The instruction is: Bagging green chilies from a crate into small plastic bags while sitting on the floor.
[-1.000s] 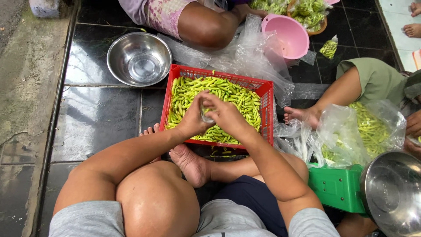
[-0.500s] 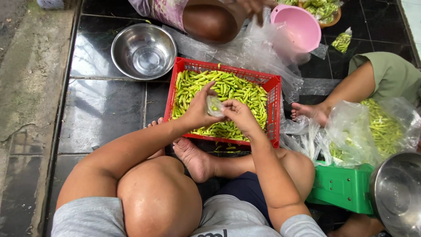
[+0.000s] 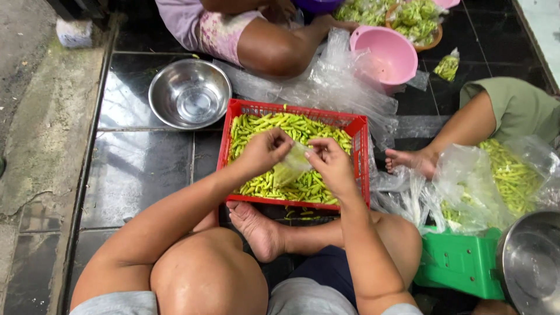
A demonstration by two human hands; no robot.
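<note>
Head view: since the earlier frame both hands have lifted slightly and spread the small clear plastic bag (image 3: 291,166) wider. Left hand (image 3: 264,150) pinches the bag's left edge, right hand (image 3: 331,164) pinches its right edge, both closed on it. Bag hangs just above the red plastic crate (image 3: 361,153) of green chilies (image 3: 274,123). Empty steel bowl (image 3: 189,93) sits left of crate, pink basin (image 3: 389,55) beyond it.

Both hands (image 3: 298,156) pinch a plastic bag (image 3: 290,168) over the red crate (image 3: 361,153).
</note>
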